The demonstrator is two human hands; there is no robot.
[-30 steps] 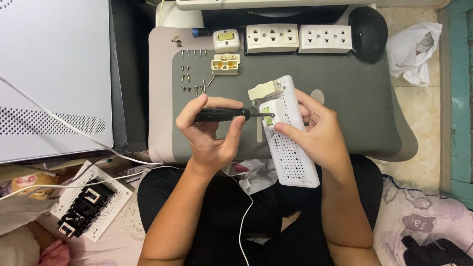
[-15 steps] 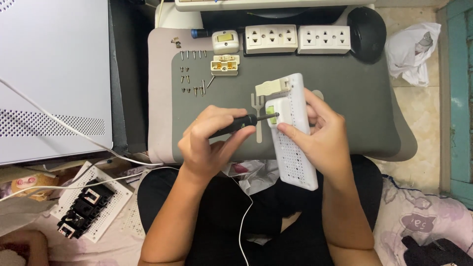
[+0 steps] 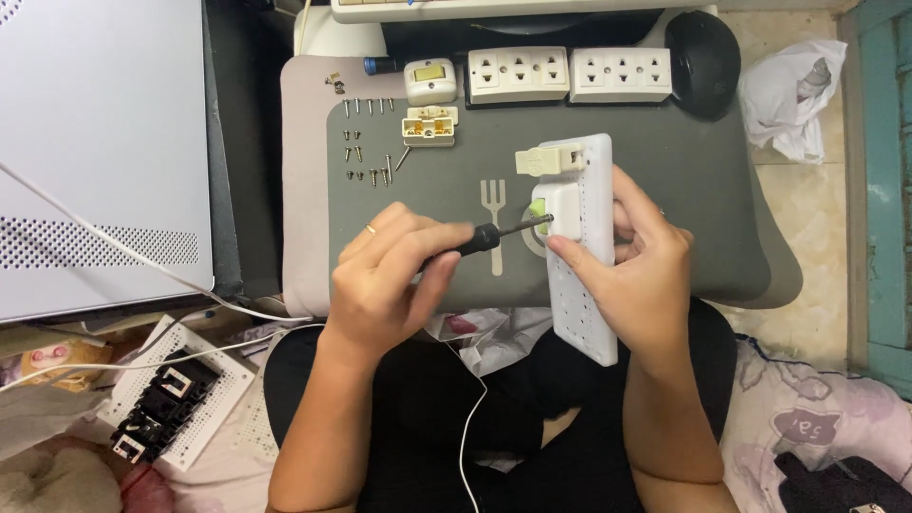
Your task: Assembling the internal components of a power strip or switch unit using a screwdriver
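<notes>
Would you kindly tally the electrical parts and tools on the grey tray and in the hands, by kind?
White triple outlet blocks: 2
White perforated board, held by the right hand: 1
Screwdriver, in the left hand: 1
Small switch modules: 2
Total: 6

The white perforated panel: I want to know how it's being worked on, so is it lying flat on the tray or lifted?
Lifted: the right hand grips the white perforated panel, its lower end overhanging the grey tray.

white perforated panel point(image 3: 591, 249) turned more upright, screwdriver point(image 3: 494, 234) tip now at its green-edged socket, left hand point(image 3: 389, 280) lower
</notes>
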